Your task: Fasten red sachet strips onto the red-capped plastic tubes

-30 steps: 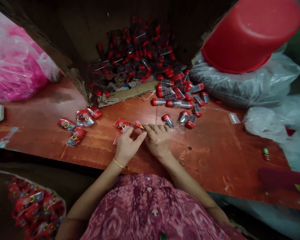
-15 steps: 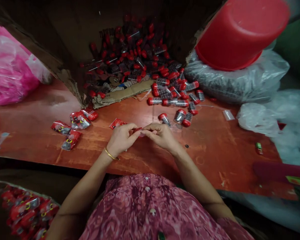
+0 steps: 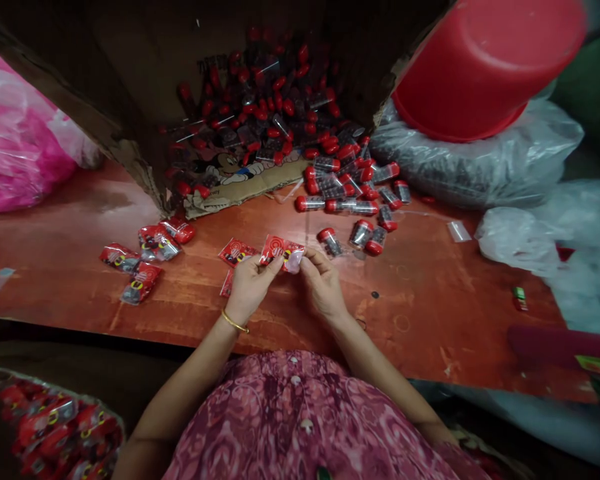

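Between both hands is a flat red printed plastic packet [image 3: 276, 247] with a clear patch toward its right end. My left hand [image 3: 253, 280] pinches its lower left part between thumb and fingers. At the packet's right edge, my right hand [image 3: 324, 283] pinches with thumb and forefinger. Beside my left hand lies another flat red packet [image 3: 235, 251] on the table, and part of a further one [image 3: 225, 283] shows under the wrist side. Several filled red packets [image 3: 141, 283] lie to the left. Small clear containers with red caps [image 3: 330, 241] lie just beyond my right hand.
A torn cardboard box [image 3: 245, 193] lies open ahead, heaped with red-capped containers. A red bucket [image 3: 480, 73] rests upside down on a plastic bag [image 3: 460, 167] at right. A pink bag [image 3: 25, 147] stands at left. Below the table edge is a sack of filled packets [image 3: 55, 427].
The packet has been turned up and now shows its printed face. My left hand has shifted slightly right, uncovering part of a packet on the table.
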Demonstrator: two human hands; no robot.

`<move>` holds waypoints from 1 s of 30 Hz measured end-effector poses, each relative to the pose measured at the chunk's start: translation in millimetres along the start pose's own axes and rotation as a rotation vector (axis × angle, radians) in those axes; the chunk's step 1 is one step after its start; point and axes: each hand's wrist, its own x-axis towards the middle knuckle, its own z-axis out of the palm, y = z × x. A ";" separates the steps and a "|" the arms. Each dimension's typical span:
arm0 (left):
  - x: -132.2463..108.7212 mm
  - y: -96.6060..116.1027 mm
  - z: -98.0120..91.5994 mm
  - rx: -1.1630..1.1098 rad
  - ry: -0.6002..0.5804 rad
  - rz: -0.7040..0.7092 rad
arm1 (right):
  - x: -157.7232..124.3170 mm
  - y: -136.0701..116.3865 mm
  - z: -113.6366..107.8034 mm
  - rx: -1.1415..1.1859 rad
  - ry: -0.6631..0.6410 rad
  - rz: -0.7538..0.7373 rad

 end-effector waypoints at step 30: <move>1.3 8.8 5.2 -0.535 0.056 -0.317 | 41.5 16.6 -67.7 -1.304 0.309 -0.213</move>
